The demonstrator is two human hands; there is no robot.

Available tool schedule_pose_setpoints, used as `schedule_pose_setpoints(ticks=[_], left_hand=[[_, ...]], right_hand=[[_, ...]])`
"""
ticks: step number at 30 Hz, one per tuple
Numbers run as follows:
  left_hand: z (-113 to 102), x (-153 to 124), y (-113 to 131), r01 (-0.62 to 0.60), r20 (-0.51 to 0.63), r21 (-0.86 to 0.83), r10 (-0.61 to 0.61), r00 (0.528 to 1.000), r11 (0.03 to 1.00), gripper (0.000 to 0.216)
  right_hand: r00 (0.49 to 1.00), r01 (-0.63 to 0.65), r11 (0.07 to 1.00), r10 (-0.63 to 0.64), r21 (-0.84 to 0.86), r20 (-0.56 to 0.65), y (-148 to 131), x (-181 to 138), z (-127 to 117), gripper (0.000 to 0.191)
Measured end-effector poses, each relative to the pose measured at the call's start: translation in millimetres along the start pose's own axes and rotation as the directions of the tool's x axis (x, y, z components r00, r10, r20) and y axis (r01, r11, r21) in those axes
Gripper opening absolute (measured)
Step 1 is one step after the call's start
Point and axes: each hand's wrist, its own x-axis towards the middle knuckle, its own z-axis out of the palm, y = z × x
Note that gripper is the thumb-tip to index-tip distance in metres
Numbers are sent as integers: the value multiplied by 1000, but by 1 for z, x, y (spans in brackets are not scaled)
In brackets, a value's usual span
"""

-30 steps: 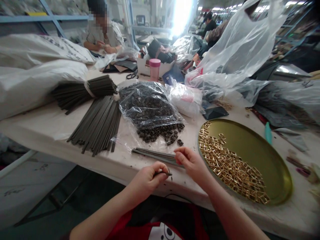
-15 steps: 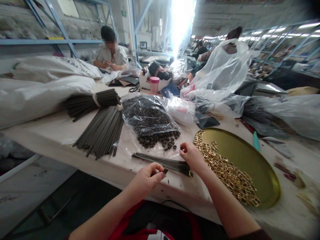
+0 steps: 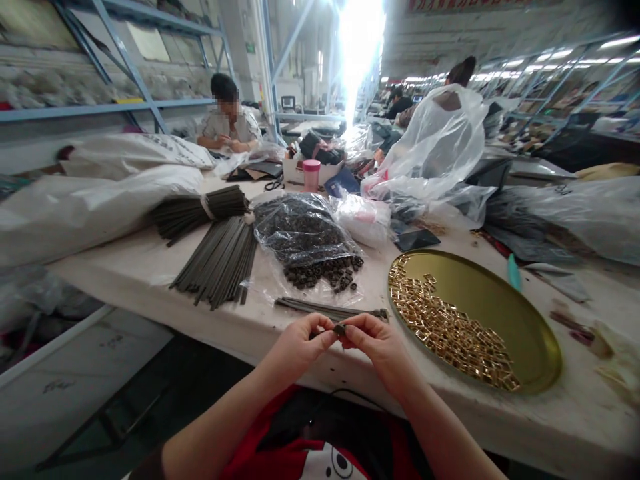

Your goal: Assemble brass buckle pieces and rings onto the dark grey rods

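Right hand (image 3: 375,341): moved in from beside the gold tray (image 3: 495,307) to meet left hand (image 3: 303,348); fingertips pinching small dark piece (image 3: 340,329).
Left hand: fingers pinching same piece, left of tray.
Dark strips (image 3: 320,307): just left of tray, partly blocked by right hand.
Gold buckles (image 3: 445,327): piled in tray.
Bag of dark loops (image 3: 300,227): left of tray, some spilled.
Teal tool (image 3: 513,272): just behind tray.
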Motion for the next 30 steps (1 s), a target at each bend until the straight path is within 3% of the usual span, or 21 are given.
schedule_pose_setpoints(ticks=[8, 13, 17, 25, 30], left_hand=[[2, -7, -7, -21, 50, 125, 15, 999, 992, 23], [-2, -7, -8, -4, 42, 231, -6, 999, 973, 22], [-7, -4, -11, 15, 31, 270, -24, 999, 963, 24], [-9, 2, -15, 9, 66, 302, -30, 997, 953, 21], [-11, 4, -13, -9, 125, 307, -31, 992, 952, 22]], right_hand=[[998, 26, 976, -14, -217, 56, 6, -6, 0, 14], [999, 38, 983, -44, -182, -26, 4, -5, -1, 15], [998, 33, 983, -24, -182, 52, 3, -6, 3, 18], [995, 39, 953, -10, -299, 98, 18, -5, 1, 9], [992, 115, 921, -86, -373, 94, 19, -6, -3, 6]])
